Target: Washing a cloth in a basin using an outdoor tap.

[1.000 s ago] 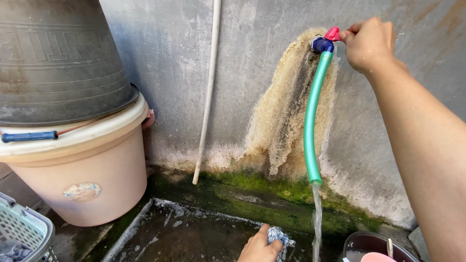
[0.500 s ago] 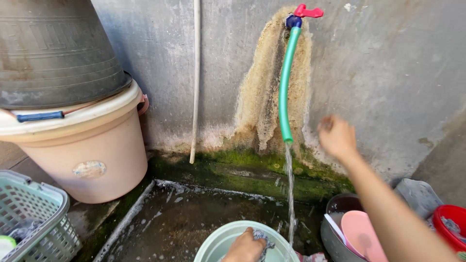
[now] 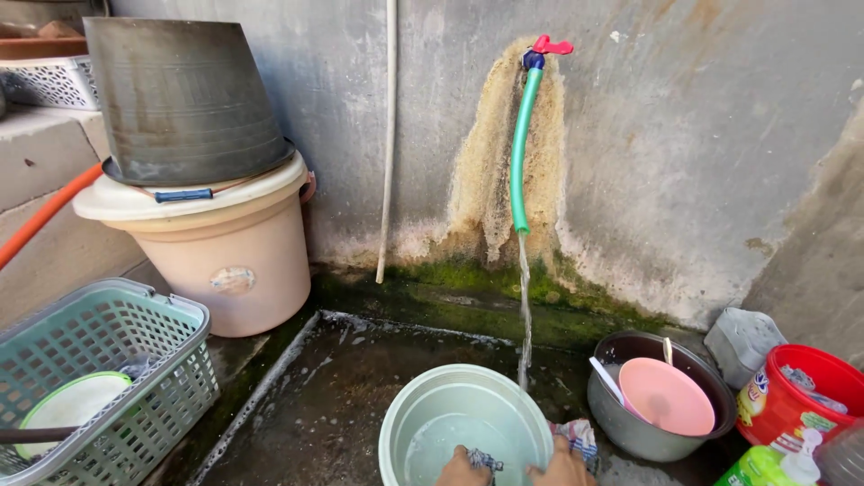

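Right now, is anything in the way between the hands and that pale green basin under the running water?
Nothing visible is. Both hands, the left hand and the right hand, are already at the near rim of the pale green basin, with a checked cloth at the rim beside them. The water stream falls by the far rim, clear of the hands.

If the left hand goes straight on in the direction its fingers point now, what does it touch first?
Probably the inside of the pale green basin: the left hand, on a checked cloth, points into it, though depth is unclear.

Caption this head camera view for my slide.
Both hands hold a cloth at a green basin under hose water.
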